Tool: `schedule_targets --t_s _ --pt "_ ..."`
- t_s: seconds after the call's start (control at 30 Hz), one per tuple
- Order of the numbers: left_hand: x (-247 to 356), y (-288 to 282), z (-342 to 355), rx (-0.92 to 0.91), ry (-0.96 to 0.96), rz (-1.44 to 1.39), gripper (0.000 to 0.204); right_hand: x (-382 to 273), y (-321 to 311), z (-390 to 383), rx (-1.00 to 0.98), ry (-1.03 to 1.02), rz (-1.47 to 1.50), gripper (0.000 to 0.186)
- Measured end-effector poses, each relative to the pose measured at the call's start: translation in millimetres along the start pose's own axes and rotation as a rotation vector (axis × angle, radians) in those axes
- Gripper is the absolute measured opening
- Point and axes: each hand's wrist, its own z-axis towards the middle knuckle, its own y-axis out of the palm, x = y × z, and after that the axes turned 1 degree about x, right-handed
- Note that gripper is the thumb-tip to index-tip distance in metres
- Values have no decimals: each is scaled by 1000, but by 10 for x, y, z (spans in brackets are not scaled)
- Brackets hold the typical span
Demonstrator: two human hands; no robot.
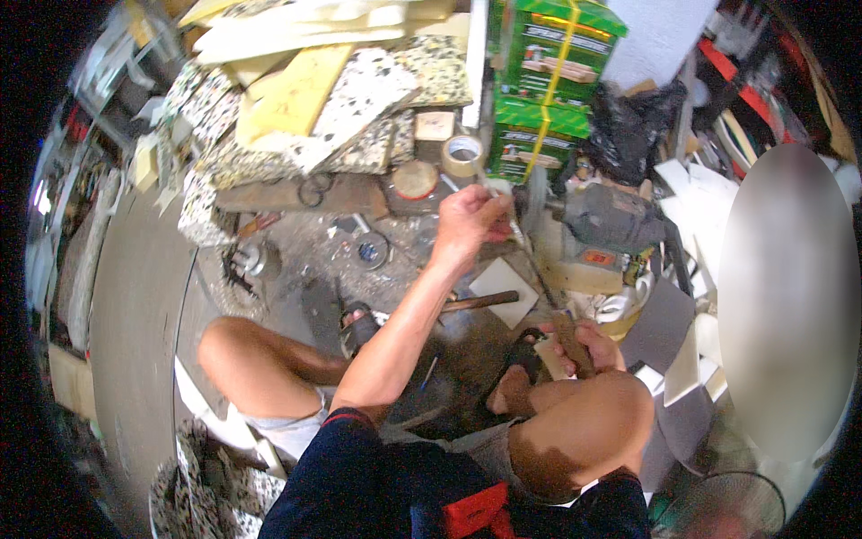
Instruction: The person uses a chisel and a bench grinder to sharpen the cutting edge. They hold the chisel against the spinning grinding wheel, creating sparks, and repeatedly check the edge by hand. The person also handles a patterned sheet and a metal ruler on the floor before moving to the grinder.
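Observation:
My left hand (471, 223) is raised over the middle of the floor, its fingers pinched together. A thin pale strip shows beside the fingertips, too blurred to name. Low beside my right knee, my right hand (594, 350) is closed around a brown, wooden-looking piece (572, 341). A small cream block (550, 356) shows at its fingers. Between the hands, a dark wooden handle (485, 301) lies partly over a white square sheet (514, 280); my left forearm hides its other end.
Speckled foam slabs (368, 85) and yellow foam (301, 94) are piled ahead. Green boxes (543, 99) stand right of them. Tape rolls (462, 154), a round tin (415, 181) and scissors (315, 189) lie nearby. A blurred shape fills the far right; grey sheets (660, 323) lie beside it.

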Motion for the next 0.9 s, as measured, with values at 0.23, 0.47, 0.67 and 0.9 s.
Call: schedule_targets --t_s 0.23,0.47,0.67,0.9 --pt "254 -59 -126 9 111 -114 22 -444 -6 19 -121 -61 -216 54" --pt "556 -346 -283 88 196 -288 21 -1146 222 192 -345 12 -516 66" --pt "1038 -765 -542 116 334 -412 19 -1609 1005 214 -436 24 -677 62" --pt "1415 -1286 -853 260 369 -429 17 -1515 1644 378 -554 2 -733 59"
